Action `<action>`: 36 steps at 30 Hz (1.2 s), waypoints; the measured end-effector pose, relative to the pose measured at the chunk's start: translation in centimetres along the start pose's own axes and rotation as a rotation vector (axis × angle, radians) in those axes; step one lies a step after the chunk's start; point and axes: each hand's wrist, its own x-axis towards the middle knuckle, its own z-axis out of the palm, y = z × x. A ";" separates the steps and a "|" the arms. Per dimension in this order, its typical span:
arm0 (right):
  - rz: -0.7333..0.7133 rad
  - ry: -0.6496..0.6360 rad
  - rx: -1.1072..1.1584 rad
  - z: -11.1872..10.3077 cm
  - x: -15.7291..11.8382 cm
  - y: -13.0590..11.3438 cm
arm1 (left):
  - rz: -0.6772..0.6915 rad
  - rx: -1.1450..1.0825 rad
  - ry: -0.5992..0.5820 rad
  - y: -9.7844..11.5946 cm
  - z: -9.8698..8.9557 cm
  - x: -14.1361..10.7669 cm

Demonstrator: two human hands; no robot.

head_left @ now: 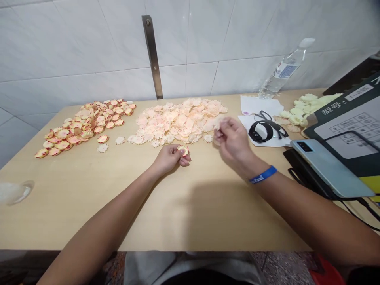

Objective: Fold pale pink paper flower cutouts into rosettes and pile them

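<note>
My left hand (168,159) is closed over the middle of the table, pinching a small cream flower disc (183,151) with a jagged, red-tipped edge. To its right, my right hand (236,139) is raised with fingers pinched at the right end of a heap. A thin pale pink petal disc (219,122) shows at those fingertips, slightly blurred. The heap of pale pink petal discs (178,120) lies behind both hands. Farther left spreads a pile of red-edged flower discs (101,118), with a few loose ones in front of it.
At the right are a water bottle (282,71), white paper (263,106), a black wristband (261,131), glasses (279,128), pale yellow petal discs (305,107), a phone (329,166) with cables and a dark box (356,118). A blurred clear cup (16,192) lies at the left. A tiled wall (118,43) rises behind.
</note>
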 end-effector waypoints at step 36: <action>0.068 -0.133 -0.102 -0.9 -0.2 2.5 | 0.057 -0.229 0.030 0.5 -0.2 -0.2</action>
